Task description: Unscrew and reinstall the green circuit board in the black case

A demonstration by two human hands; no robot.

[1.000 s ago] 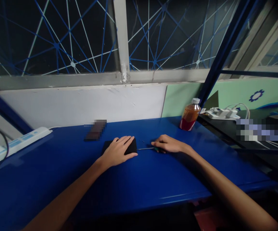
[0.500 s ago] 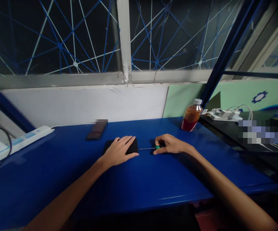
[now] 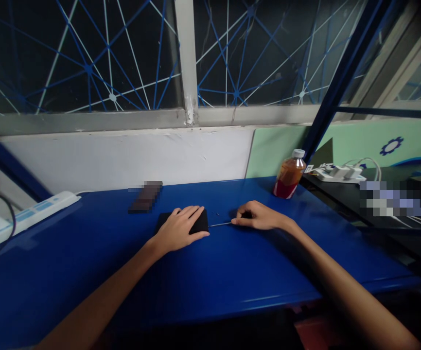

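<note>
My left hand (image 3: 178,227) spans a flat black box (image 3: 200,224) on the table, its fingers laid over the top toward the far right corner and the thumb along the near edge, holding it down. My right hand (image 3: 256,215) pinches a screwdriver (image 3: 220,224) between thumb and fingers. The thin metal shaft runs level to the left, and its tip meets the right side of the box. The fingers cover the handle. Just beyond the shaft lie a few tiny dark bits (image 3: 216,213), perhaps screws.
A bottle of reddish-brown drink (image 3: 289,176) stands at the back right of the blue table (image 3: 210,282). A blurred dark flat object (image 3: 146,197) lies at the back left. A white power strip (image 3: 31,216) runs along the left side. A blue post (image 3: 336,92) rises at right.
My right fingers have shifted on the screwdriver, so its green handle, visible before, is now covered. My left hand and the box keep their place; the view has moved slightly.
</note>
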